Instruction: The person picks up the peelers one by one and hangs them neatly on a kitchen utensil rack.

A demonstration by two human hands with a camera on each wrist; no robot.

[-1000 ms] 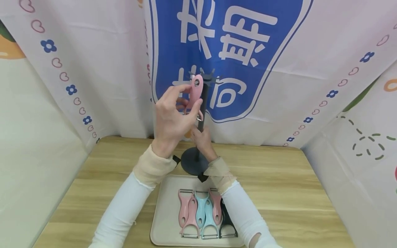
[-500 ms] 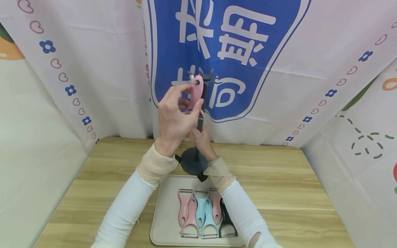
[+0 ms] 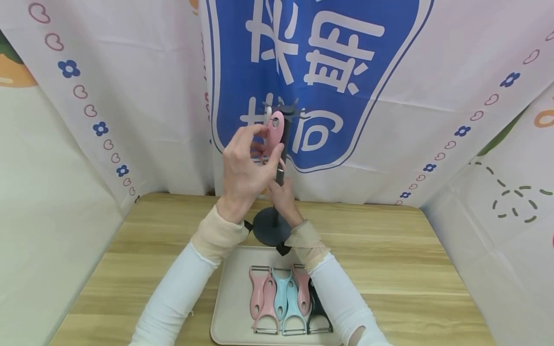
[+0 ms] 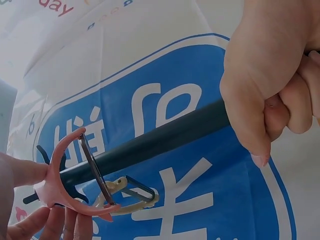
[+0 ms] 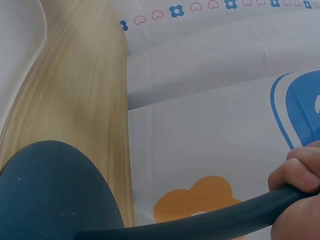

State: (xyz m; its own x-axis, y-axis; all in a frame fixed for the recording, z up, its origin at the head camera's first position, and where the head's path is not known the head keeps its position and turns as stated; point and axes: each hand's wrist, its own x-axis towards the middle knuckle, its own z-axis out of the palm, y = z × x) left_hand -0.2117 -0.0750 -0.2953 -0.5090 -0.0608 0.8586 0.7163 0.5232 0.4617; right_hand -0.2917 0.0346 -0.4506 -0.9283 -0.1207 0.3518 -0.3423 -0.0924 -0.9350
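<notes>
My left hand [image 3: 248,168] pinches a pink peeler [image 3: 275,132] between thumb and fingers, its handle end up and blade end down. The hole in its handle is right by a hook of the black rack [image 3: 287,110]; whether the hook passes through it I cannot tell. In the left wrist view the pink peeler [image 4: 55,187] shows its forked head and metal blade. Behind it, a cream peeler [image 4: 150,199] hangs beside the pole [image 4: 170,137]. Lower down, my right hand [image 3: 283,197] grips the rack's pole, with the fingers wrapped round it in the right wrist view.
The rack's round black base [image 3: 270,228] stands on the wooden table [image 3: 389,259], just behind a beige tray [image 3: 231,298]. Pink, blue and black peelers [image 3: 291,298] lie side by side in the tray. A printed cloth [image 3: 173,96] hangs close behind the rack.
My left hand and the pink peeler have shifted slightly right, then a little downward at the hooks. My right hand keeps its grip on the pole.
</notes>
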